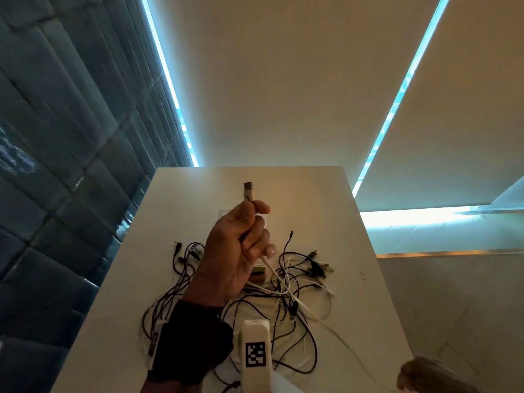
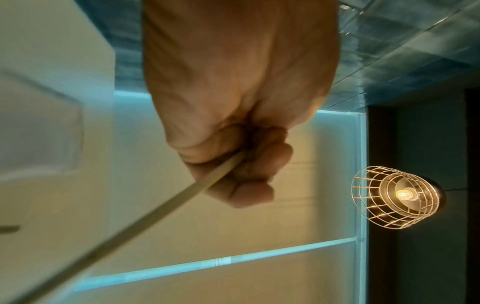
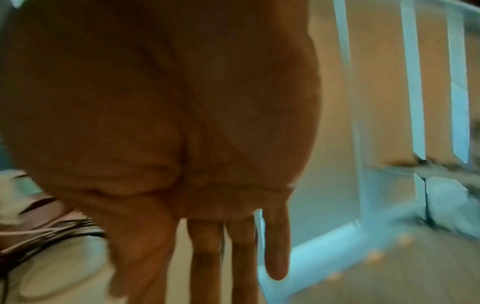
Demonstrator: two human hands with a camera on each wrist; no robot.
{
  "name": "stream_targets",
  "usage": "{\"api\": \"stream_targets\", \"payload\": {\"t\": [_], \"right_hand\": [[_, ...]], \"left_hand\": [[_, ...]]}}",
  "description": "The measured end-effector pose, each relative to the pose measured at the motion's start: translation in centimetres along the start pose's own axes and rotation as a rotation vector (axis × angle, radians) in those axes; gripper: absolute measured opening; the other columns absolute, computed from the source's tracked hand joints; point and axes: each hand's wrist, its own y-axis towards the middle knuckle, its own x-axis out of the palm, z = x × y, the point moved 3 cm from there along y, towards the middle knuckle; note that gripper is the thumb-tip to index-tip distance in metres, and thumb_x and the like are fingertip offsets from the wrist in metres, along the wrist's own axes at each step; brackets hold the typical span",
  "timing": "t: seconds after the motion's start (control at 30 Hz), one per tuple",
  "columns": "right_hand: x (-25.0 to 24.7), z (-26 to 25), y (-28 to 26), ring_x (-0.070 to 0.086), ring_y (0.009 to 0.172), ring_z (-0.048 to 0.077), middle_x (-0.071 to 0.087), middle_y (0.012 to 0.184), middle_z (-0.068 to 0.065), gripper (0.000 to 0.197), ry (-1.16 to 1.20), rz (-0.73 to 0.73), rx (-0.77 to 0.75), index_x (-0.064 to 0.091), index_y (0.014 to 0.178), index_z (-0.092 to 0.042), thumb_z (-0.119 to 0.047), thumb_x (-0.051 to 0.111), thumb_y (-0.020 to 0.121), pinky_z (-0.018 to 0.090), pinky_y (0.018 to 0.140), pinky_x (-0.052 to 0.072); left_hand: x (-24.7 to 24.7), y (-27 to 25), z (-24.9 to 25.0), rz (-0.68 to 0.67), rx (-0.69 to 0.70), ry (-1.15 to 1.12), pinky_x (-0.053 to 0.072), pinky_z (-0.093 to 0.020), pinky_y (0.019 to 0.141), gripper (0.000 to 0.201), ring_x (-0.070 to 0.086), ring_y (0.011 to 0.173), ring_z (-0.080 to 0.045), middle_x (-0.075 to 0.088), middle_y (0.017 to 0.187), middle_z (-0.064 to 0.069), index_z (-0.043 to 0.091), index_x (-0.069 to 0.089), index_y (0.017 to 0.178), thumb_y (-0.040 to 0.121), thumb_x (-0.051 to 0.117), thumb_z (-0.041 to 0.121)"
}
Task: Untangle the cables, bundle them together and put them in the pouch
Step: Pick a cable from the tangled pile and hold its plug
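My left hand (image 1: 243, 222) is raised above a white table (image 1: 354, 279) and grips a white cable (image 1: 272, 275) just below its USB plug (image 1: 248, 191), which points up. In the left wrist view the fingers (image 2: 241, 160) are curled round that flat white cable (image 2: 182, 195). It trails down into a tangle of black and white cables (image 1: 255, 307) spread on the table. A pale flat rectangle (image 1: 226, 214), possibly the pouch, lies behind the hand, mostly hidden. My right hand (image 1: 419, 375) is blurred at the lower right, off the table edge. Its fingers (image 3: 276, 246) hang straight and hold nothing.
A small brown block (image 1: 256, 275) sits within the tangle. A white wrist camera with a black marker (image 1: 255, 353) is strapped by a black band (image 1: 192, 341) to my left wrist. A wire-cage lamp (image 2: 397, 197) hangs overhead. The table's right edge (image 1: 377, 268) drops to a tiled floor.
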Motion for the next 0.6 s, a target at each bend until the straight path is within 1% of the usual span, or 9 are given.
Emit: {"api": "stream_targets", "payload": {"t": [0.03,0.1,0.13,0.2,0.23,0.3,0.37,0.47,0.6], "right_hand": [[-0.3,-2.0,-0.7,0.063,0.072,-0.003,0.068,0.07,-0.012,0.025,-0.076,0.039,-0.066,0.072,0.053,-0.042,-0.057,0.089,0.043,0.014,0.067,0.047],[-0.1,-8.2,-2.3,0.06,0.103,-0.007,0.068,0.096,-0.032,0.009,-0.118,0.08,-0.35,0.069,0.081,-0.059,-0.05,0.067,0.081,0.015,0.089,0.043],[0.5,-11.8,-3.4,0.057,0.108,-0.009,0.066,0.106,-0.034,0.017,-0.056,0.049,-0.485,0.068,0.098,-0.053,-0.047,0.055,0.089,0.013,0.091,0.042],[2.4,-17.9,-5.0,0.06,0.11,-0.002,0.068,0.116,-0.017,0.032,0.112,-0.061,-0.695,0.067,0.115,-0.029,-0.039,0.048,0.092,0.014,0.091,0.046],[3.7,-19.9,-5.1,0.064,0.103,0.006,0.07,0.111,-0.006,0.031,0.131,-0.137,-0.752,0.067,0.113,-0.019,-0.034,0.049,0.094,0.018,0.088,0.05],[5.9,-21.7,-4.6,0.064,0.067,0.014,0.068,0.078,0.0,0.025,0.214,-0.241,-0.795,0.066,0.093,-0.009,-0.027,0.049,0.096,0.026,0.063,0.054],[6.4,-21.2,-3.6,0.041,0.045,0.006,0.048,0.055,-0.008,0.028,0.342,-0.247,-0.755,0.06,0.076,-0.012,-0.029,0.05,0.096,0.02,0.043,0.037],[5.6,-17.8,-2.1,0.03,0.043,0.004,0.038,0.052,-0.009,0.035,0.298,-0.186,-0.696,0.056,0.067,-0.019,-0.027,0.044,0.099,0.015,0.04,0.026],[5.1,-10.5,-0.1,0.028,0.038,0.003,0.036,0.048,-0.007,0.035,0.265,-0.139,-0.52,0.053,0.065,-0.012,-0.018,0.044,0.098,0.015,0.038,0.022]], "left_hand": [[0.8,0.0,-0.7,-0.039,-0.015,-0.043,0.044,-0.026,0.048,0.022,0.039,0.041,-0.011,0.037,0.048,0.001,0.005,0.055,0.089,0.092,0.041,0.023],[2.1,-0.1,-2.5,-0.09,-0.056,-0.063,0.049,-0.029,0.052,0.021,0.05,0.049,-0.016,0.05,0.056,-0.004,0.006,0.053,0.087,0.093,0.04,0.021],[2.7,0.0,-3.4,-0.096,-0.073,-0.057,0.051,-0.03,0.056,0.02,0.056,0.055,-0.018,0.056,0.063,-0.007,0.005,0.052,0.086,0.093,0.04,0.021],[3.4,0.1,-4.7,-0.078,-0.081,-0.044,0.052,-0.028,0.057,0.021,0.059,0.059,-0.019,0.063,0.071,-0.01,0.006,0.053,0.085,0.093,0.041,0.021],[3.7,0.2,-4.9,-0.074,-0.066,-0.038,0.049,-0.026,0.052,0.021,0.056,0.055,-0.017,0.062,0.07,-0.009,0.007,0.053,0.085,0.094,0.04,0.021],[3.8,0.6,-4.2,-0.067,-0.018,-0.035,0.031,-0.021,0.041,0.023,0.04,0.042,-0.01,0.051,0.058,-0.002,0.01,0.053,0.084,0.097,0.038,0.022],[3.1,1.1,-2.6,-0.006,0.042,-0.052,0.014,-0.022,0.04,0.021,0.026,0.038,-0.005,0.037,0.049,0.005,0.012,0.05,0.08,0.096,0.038,0.019],[0.8,1.4,0.3,0.097,0.149,-0.071,0.012,-0.021,0.039,0.011,0.019,0.037,-0.005,0.03,0.046,0.008,0.015,0.048,0.075,0.085,0.043,0.015],[-2.3,1.2,2.3,0.176,0.215,-0.038,0.014,-0.019,0.037,0.028,0.019,0.036,-0.004,0.029,0.045,0.009,0.016,0.047,0.073,0.095,0.031,0.009]]}}
